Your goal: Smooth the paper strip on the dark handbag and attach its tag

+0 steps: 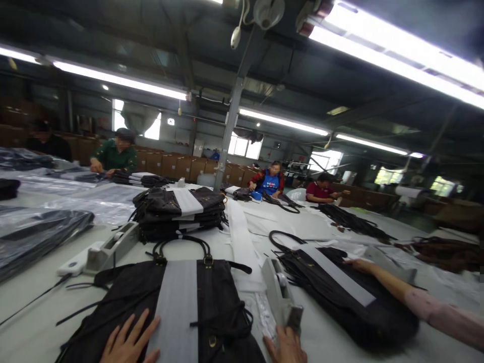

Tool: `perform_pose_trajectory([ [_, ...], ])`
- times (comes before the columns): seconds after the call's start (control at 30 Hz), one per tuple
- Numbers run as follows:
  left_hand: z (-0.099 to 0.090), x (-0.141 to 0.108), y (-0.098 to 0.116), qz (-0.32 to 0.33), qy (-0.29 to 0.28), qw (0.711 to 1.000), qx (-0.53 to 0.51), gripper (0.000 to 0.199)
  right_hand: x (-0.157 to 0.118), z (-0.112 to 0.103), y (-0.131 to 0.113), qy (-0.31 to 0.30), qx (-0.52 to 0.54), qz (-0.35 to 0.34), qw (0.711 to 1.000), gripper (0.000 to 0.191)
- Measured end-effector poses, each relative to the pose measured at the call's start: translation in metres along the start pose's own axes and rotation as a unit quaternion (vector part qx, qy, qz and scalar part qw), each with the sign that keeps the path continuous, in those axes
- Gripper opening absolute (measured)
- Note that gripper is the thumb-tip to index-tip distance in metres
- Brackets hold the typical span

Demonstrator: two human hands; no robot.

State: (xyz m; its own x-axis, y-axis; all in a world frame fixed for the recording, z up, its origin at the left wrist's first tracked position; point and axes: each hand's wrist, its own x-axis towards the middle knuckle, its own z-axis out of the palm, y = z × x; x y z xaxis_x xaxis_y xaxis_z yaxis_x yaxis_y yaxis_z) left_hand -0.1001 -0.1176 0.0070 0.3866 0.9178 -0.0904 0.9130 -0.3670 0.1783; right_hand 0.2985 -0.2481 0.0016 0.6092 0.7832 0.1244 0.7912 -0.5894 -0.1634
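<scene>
Black bags (223,287) on white table (30,322), strip lights (121,80) above, cartons (181,167) beyond

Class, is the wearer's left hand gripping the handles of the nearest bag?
No, the left hand lies spread on the dark bag, away from its looped handles.

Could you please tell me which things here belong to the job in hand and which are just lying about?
Seemingly part of the job:
dark bag under the left hand
pale strip across that bag
grey dispenser by the right hand

Seemingly just lying about:
plastic-wrapped bundle at the left edge
brown pile at the right edge
</scene>
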Motion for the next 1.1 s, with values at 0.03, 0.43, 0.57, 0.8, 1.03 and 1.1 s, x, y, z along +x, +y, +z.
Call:
perform_pose_trajectory([
  [0.03, 0.004, 0.000, -0.001, -0.003, 0.005, 1.000, 0.012, 0.062, -0.003, -0.003, -0.002, 0.004, 0.011, 0.009, 1.000, 0.040],
  [0.43, 0.025, -0.002, -0.008, 0.024, 0.114, 0.993, -0.018, 0.058, -0.010, -0.013, 0.004, 0.026, 0.261, -0.023, 0.965, 0.032],
  [0.57, 0.032, -0.002, -0.014, 0.039, 0.130, 0.990, -0.046, 0.055, -0.009, -0.025, 0.004, 0.013, 0.331, -0.037, 0.943, 0.031],
  [0.8, 0.002, 0.001, -0.006, 0.078, 0.218, 0.934, -0.273, 0.050, -0.014, -0.072, -0.006, -0.097, 0.578, -0.045, 0.809, 0.038],
  [1.03, -0.082, -0.037, 0.089, 0.215, -0.009, 0.741, -0.636, 0.074, -0.058, -0.150, -0.087, -0.312, 0.708, -0.130, 0.620, 0.038],
  [1.1, -0.086, -0.045, 0.104, 0.239, -0.091, 0.695, -0.672, 0.085, -0.067, -0.161, -0.110, -0.333, 0.697, -0.161, 0.614, 0.038],
])
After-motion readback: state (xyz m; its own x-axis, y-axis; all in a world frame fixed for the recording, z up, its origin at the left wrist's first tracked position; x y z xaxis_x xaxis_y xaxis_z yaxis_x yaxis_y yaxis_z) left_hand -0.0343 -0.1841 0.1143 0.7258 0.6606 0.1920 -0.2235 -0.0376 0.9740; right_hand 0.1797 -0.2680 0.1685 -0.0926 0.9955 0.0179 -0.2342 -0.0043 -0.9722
